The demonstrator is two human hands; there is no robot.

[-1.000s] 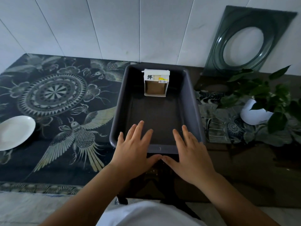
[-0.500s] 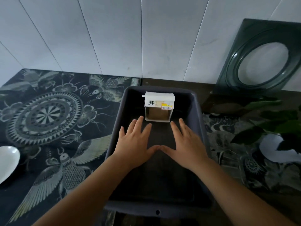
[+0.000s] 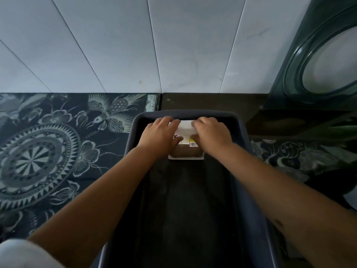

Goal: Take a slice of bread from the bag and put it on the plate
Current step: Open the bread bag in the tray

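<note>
The bread bag (image 3: 185,151) stands at the far end of a dark grey bin (image 3: 243,132); its top is white with a yellow label, and brown bread shows through the lower part. My left hand (image 3: 159,133) grips the bag's top left side, fingers over the top edge. My right hand (image 3: 211,132) grips the top right side the same way. Both hands cover most of the bag's top. The plate is out of view.
A dark patterned cloth (image 3: 48,151) with birds and a mandala covers the counter on the left. A white tiled wall (image 3: 135,45) rises behind. A dark green panel with a round hole (image 3: 318,64) leans at the right, with plant leaves (image 3: 332,130) below it.
Both hands moved forward from the bin's middle to the bag and closed on its top. The camera moved in and forward, and the white plate left the view at the left.
</note>
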